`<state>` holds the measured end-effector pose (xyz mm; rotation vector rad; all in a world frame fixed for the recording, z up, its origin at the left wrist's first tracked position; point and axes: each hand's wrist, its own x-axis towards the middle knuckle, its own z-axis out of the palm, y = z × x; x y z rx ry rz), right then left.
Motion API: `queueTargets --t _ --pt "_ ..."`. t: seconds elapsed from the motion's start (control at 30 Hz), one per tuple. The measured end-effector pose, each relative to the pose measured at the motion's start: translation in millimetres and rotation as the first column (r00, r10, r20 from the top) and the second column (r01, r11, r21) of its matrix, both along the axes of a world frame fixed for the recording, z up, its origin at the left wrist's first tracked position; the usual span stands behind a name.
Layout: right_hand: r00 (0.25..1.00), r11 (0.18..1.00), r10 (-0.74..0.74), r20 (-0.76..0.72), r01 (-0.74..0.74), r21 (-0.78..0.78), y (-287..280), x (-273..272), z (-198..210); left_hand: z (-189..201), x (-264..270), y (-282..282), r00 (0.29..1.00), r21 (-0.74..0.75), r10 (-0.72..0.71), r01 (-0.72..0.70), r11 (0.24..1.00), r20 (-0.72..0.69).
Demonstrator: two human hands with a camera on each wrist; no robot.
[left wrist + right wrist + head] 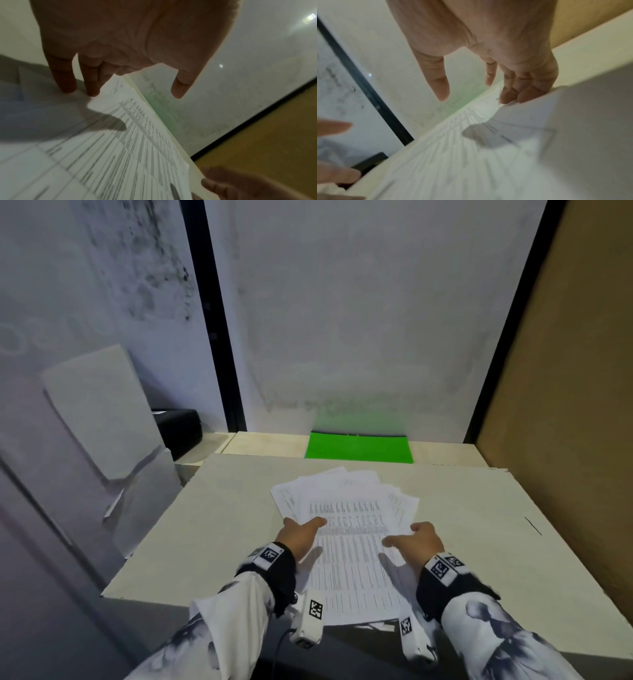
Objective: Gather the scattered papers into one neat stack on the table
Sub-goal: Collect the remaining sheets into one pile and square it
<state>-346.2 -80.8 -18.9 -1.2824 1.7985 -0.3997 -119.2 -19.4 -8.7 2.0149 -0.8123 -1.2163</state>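
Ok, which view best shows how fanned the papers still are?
The head view: the papers lie whole there, far corners splayed like a fan, with the left hand and right hand at their sides. The left wrist view shows only one blurred edge, the right wrist view a blurred corner at the fingertips.

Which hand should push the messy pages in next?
Probably the right hand. The papers fan out farther on its side at the far end, and its fingers already touch those sheet edges. The left hand rests on the straighter side.
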Motion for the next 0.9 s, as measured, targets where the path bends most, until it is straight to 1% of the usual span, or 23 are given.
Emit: queueTargets --t 0.07,0.17,0.33,0.4,0.47,0.53,0.6,0.67,0.73,0.8,0.87,0.9 --pt "0.997 0.999 -0.040 0.062 0.039 0.026 -7 5 6 5 -10 -1 0.996 0.054 -0.063 0.060 0.997 0.056" --pt "0.994 0.995 -0.090 0.056 0.087 0.044 -11 11 9 5 -19 0 0.980 0.106 -0.155 0.142 0.984 0.128" --pt "0.989 0.991 -0.110 0.098 0.101 0.088 -18 8 13 -8 -18 1 0.929 0.182 -0.246 0.200 0.963 0.277" --pt "0.993 0.994 -0.079 0.091 0.071 0.087 -22 7 15 -9 -20 2 0.903 0.187 -0.271 0.219 0.958 0.334" --pt "0.996 0.997 -0.029 0.084 0.024 0.068 -25 8 18 -7 -21 4 0.880 0.199 -0.309 0.251 0.947 0.360" --pt "0.991 0.997 -0.038 0.128 0.029 0.067 -27 9 18 -4 -22 7 0.854 0.208 -0.350 0.289 0.934 0.385" --pt "0.987 0.995 -0.044 0.156 0.029 0.095 -29 10 15 -3 -22 11 0.830 0.174 -0.374 0.330 0.928 0.413" --pt "0.986 0.992 -0.039 0.159 0.019 0.126 -28 11 11 -4 -21 16 0.823 0.122 -0.372 0.355 0.927 0.428" --pt "0.991 0.994 -0.022 0.131 0.008 0.110 -27 14 6 -9 -18 18 0.830 0.104 -0.378 0.369 0.924 0.410" --pt "0.998 0.995 0.057 0.023 -0.059 0.084 -31 20 1 -15 -16 18 0.843 0.106 -0.382 0.371 0.923 0.377" --pt "0.985 0.990 0.135 -0.109 -0.131 0.043 -29 28 7 -18 -15 17 0.852 0.107 -0.382 0.369 0.923 0.358" --pt "0.975 0.986 0.165 -0.151 -0.163 0.027 -28 32 11 -18 -14 17 0.851 0.109 -0.384 0.370 0.923 0.359"
